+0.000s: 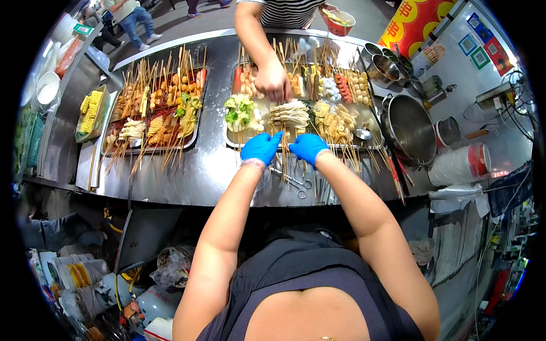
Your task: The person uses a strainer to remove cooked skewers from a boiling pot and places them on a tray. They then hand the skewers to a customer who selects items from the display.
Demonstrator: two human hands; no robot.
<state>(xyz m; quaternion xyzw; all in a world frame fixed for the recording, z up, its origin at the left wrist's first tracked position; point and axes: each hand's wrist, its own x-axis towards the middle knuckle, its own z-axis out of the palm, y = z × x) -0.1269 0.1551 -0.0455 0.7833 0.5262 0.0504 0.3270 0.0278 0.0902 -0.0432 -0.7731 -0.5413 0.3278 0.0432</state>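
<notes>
My left hand [262, 148], in a blue glove, is at the front rim of the right-hand food tray [232, 144], beside the bamboo sticks of the enoki mushroom skewers [290, 114]. My right hand [309, 148], also gloved in blue, is curled just right of the same sticks. Whether either hand grips a stick is hidden by the fingers. Broccoli skewers [239, 111] lie beyond my left hand, and skewers of pale tofu-like strips [335, 121] beyond my right. Scissors [295, 183] rest on the steel counter [213, 170] below my hands.
Across the counter, another person's hand [274, 81] reaches into the right tray; their other hand holds a red paper bowl [339, 25]. A second tray [193, 138] of skewers in red broth stands left, near corn pieces [89, 113]. A large steel pot [408, 128] stands right.
</notes>
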